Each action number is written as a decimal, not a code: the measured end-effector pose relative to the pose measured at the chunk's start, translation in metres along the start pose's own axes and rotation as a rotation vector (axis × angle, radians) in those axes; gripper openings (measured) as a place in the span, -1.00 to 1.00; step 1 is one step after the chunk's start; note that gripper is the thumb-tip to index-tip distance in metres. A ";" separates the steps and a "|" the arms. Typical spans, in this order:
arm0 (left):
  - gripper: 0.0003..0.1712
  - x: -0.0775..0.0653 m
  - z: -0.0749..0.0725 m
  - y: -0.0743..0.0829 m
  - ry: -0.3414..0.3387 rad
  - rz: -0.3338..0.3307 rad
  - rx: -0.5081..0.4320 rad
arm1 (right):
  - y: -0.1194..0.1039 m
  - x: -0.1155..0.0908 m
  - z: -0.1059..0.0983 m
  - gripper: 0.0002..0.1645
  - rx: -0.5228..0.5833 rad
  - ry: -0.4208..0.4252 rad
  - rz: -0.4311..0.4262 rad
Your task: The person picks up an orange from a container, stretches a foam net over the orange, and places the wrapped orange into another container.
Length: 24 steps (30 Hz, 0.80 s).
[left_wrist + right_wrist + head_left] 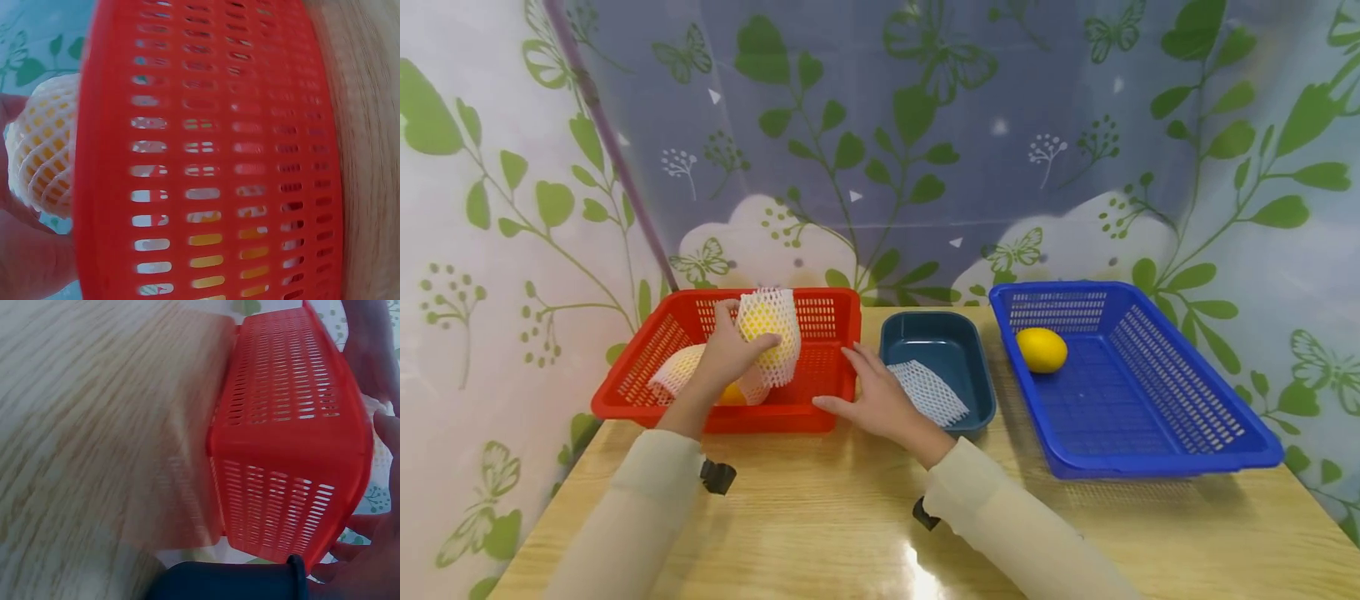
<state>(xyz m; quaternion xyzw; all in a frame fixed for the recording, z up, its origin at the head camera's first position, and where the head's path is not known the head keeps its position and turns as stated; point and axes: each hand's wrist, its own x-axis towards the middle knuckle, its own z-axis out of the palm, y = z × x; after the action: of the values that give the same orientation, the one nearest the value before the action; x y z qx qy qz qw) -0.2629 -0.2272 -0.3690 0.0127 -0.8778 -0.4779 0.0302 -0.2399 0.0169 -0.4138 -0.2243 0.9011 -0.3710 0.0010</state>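
My left hand (733,346) grips a yellow fruit in a white foam net (769,335), held up over the red basket (808,421). In the left wrist view the same netted fruit (47,147) shows beside the basket's rim, with fingers around its side. My right hand (880,392) is at the basket's right rim, thumb and fingers spread apart, holding nothing. Inside the red basket another netted fruit (681,371) lies at the left. An orange-coloured fruit (732,395) shows under my left wrist, partly hidden.
A dark teal tray (985,392) stands right of the red basket, with an empty white foam net (928,392) in it. Farther right, a blue basket (1157,462) holds a bare yellow fruit (1041,350). A patterned curtain (880,150) hangs behind the wooden table (820,517).
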 end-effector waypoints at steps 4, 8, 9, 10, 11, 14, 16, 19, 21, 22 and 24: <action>-0.01 0.012 0.010 -0.003 0.016 0.104 0.177 | 0.003 0.002 0.001 0.11 -0.022 0.000 0.004; -0.02 0.019 0.020 -0.005 -0.011 0.154 0.331 | 0.003 0.006 -0.002 0.12 -0.047 0.005 -0.011; -0.03 0.020 0.023 -0.004 -0.029 0.161 0.365 | 0.003 0.007 -0.002 0.12 -0.064 0.001 -0.012; -0.04 0.021 0.025 -0.003 -0.050 0.170 0.399 | 0.004 0.008 -0.003 0.12 -0.084 -0.002 -0.014; -0.05 0.022 0.027 -0.003 -0.070 0.183 0.432 | 0.004 0.008 -0.004 0.12 -0.107 -0.008 -0.015; -0.06 0.024 0.033 0.000 -0.127 0.232 0.527 | 0.006 0.010 -0.006 0.13 -0.172 -0.028 -0.020; -0.09 0.023 0.036 0.000 -0.168 0.256 0.585 | 0.007 0.011 -0.007 0.15 -0.202 -0.041 -0.028; -0.12 0.022 0.040 -0.002 -0.236 0.287 0.659 | 0.006 0.011 -0.009 0.16 -0.224 -0.058 -0.033; -0.14 0.021 0.044 -0.006 -0.280 0.302 0.706 | 0.006 0.011 -0.009 0.16 -0.227 -0.069 -0.029; -0.15 0.021 0.046 -0.007 -0.296 0.319 0.725 | 0.006 0.011 -0.009 0.16 -0.227 -0.073 -0.025; -0.14 0.021 0.049 -0.010 -0.321 0.352 0.760 | 0.005 0.010 -0.009 0.16 -0.227 -0.078 -0.020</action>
<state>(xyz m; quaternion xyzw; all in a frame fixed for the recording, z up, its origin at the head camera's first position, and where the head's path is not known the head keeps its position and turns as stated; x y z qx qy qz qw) -0.2872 -0.1924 -0.4035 -0.2007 -0.9735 -0.1049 -0.0323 -0.2526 0.0218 -0.4093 -0.2462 0.9344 -0.2575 0.0067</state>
